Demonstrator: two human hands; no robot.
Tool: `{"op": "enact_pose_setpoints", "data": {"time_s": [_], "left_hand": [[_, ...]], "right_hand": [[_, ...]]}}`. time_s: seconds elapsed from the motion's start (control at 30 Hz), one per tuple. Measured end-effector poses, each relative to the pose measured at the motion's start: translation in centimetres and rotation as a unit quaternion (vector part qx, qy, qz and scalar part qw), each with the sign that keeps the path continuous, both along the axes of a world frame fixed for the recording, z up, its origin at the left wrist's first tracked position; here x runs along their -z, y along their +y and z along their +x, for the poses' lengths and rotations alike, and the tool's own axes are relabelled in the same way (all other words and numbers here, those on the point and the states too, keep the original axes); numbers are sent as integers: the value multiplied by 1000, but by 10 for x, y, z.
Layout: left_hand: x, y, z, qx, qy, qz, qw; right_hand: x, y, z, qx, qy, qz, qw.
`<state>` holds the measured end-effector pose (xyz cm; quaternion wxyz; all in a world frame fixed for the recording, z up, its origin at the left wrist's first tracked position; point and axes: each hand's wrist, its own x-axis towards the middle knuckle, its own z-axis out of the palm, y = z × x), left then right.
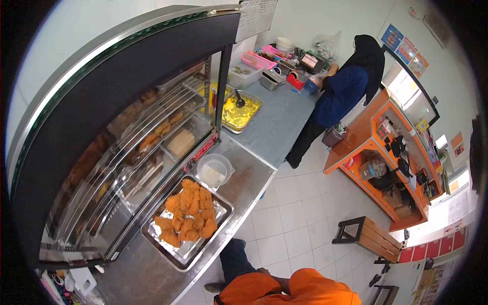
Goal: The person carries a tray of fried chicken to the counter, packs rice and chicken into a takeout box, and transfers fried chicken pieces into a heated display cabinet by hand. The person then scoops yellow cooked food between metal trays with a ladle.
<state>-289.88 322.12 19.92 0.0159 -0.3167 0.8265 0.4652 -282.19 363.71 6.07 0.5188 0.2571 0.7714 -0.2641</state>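
A steel tray (223, 206) of fried chicken pieces (189, 216) lies on the metal counter in front of the display warmer. Touching its far end is a clear plastic tub (214, 170) with a little pale stuff in it. At the bottom edge shows my orange shirt, with what looks like my right hand (262, 272) low against my body, apart from the tray. Its fingers are too dark and small to make out. My left hand is out of sight.
The glass warmer (152, 152) holds more food on racks. Beyond it stand a pan of yellow food (244, 114) with a black ladle (240, 100), and pink and clear containers. A co-worker (351, 81) stands at the far counter end. An orange cabinet (356, 137) and wooden bench (376, 241) are right.
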Motion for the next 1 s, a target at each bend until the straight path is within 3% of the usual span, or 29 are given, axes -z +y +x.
{"op": "enact_pose_setpoints", "data": {"time_s": [0.17,0.27,0.37,0.4,0.5,0.53,0.6,0.63,0.67,0.7,0.8,0.87,1.0], "left_hand": [[10,32,-45,6,-18,-2,1000],[12,47,-61,10,-31,1,999],[14,54,-64,4,-42,9,999],[13,53,-62,0,-44,10,999],[19,48,-49,-3,-45,18,999],[18,43,-43,-8,-45,23,999],[25,31,-23,-16,-43,33,998],[29,22,-9,-22,-43,40,998],[34,13,8,-29,-40,45,998],[42,2,29,-40,-44,50,997],[78,-33,116,-86,-60,66,992],[138,-61,200,-121,-97,73,985],[218,-82,415,-204,-265,75,939]], "right_hand": [[61,30,-28,-127,25,5,992],[30,46,-64,-249,56,-34,966],[32,59,-75,-270,178,-64,944],[17,63,-81,-229,209,-110,944],[10,47,-103,-288,104,-89,948],[69,59,-77,-320,224,-144,909],[54,37,-85,-34,57,-137,988],[50,26,-86,110,-30,-127,985],[42,12,-87,178,-56,-96,978],[45,1,-90,156,-65,-98,981],[56,-43,-98,76,-91,-82,990],[90,-80,-90,9,-81,-63,995],[82,-168,-98,-166,-37,-39,985]]}}
